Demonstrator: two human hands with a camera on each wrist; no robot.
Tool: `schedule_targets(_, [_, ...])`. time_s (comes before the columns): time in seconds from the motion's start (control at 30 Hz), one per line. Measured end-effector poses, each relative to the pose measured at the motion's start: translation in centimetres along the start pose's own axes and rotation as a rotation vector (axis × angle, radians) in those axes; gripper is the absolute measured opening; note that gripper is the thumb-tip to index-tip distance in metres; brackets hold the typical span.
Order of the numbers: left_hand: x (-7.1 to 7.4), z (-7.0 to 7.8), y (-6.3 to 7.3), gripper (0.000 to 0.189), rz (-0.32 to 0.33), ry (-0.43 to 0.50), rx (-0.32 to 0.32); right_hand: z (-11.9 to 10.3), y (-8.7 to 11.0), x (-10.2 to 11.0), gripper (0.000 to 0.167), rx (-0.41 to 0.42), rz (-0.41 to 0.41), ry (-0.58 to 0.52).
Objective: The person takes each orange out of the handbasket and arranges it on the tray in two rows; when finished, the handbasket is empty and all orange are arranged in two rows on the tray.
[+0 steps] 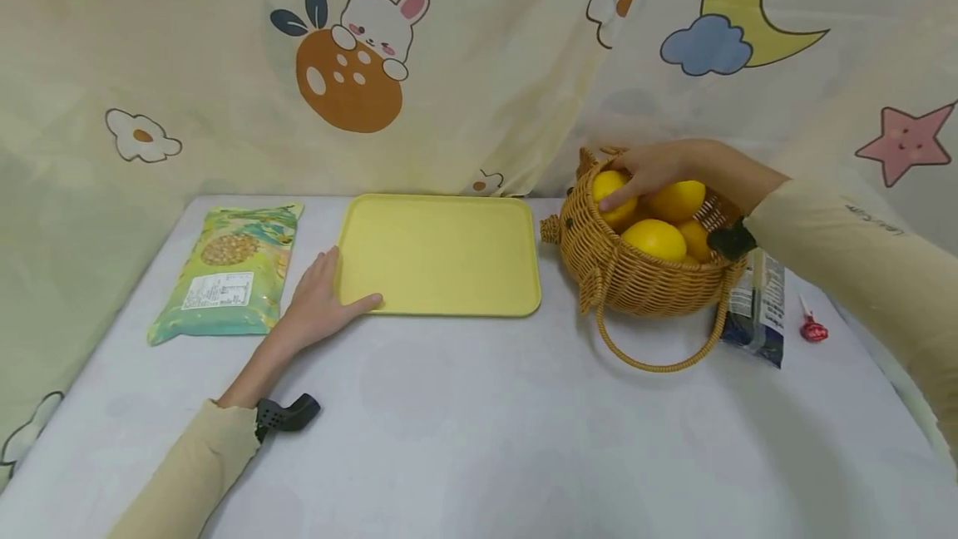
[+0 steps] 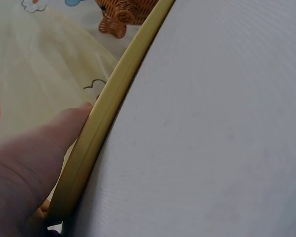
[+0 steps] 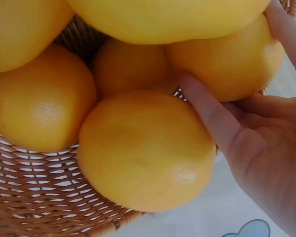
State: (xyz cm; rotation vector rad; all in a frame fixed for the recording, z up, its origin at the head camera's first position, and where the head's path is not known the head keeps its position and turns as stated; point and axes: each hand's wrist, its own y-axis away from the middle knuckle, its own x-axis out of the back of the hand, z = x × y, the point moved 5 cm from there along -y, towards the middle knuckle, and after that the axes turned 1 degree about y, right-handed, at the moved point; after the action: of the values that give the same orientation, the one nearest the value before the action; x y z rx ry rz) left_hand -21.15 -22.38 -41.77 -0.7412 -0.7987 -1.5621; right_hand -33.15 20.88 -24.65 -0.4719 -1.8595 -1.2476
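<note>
A wicker animal-shaped basket at the right holds several yellow-orange fruits. My right hand reaches over its far rim and grips a round yellow-orange fruit at the basket's left end. In the right wrist view, the thumb presses one side of that fruit, with a finger against its other side. A yellow tray lies flat in the middle. My left hand touches its near left corner, fingers extended along the left edge and thumb on the front rim.
A green snack bag lies left of the tray. Behind the basket's right side is a dark package, partly hidden. A red lollipop lies farther right. The basket's handle hangs toward the front. A patterned cloth backs the table.
</note>
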Motion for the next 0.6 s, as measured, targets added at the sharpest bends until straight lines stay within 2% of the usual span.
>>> schedule_targets(0.1, [-0.1, -0.1, 0.0, 0.117, -0.007, -0.007, 0.002, -0.1, -0.4, -0.1, 0.102, -0.021, -0.025, 0.043])
schedule_targets(0.2, [-0.1, -0.1, 0.1, 0.117, -0.004, -0.012, 0.004, -0.2, -0.9, -0.2, 0.102, -0.033, -0.054, 0.033])
schedule_targets(0.5, [0.1, 0.2, 0.1, 0.117, 0.001, -0.021, 0.007, -0.4, -1.3, -0.5, 0.096, -0.043, -0.214, -0.09])
schedule_targets(0.6, [0.0, 0.2, 0.1, 0.117, -0.002, -0.023, 0.013, -0.5, -1.3, -0.5, 0.098, -0.052, -0.253, -0.124])
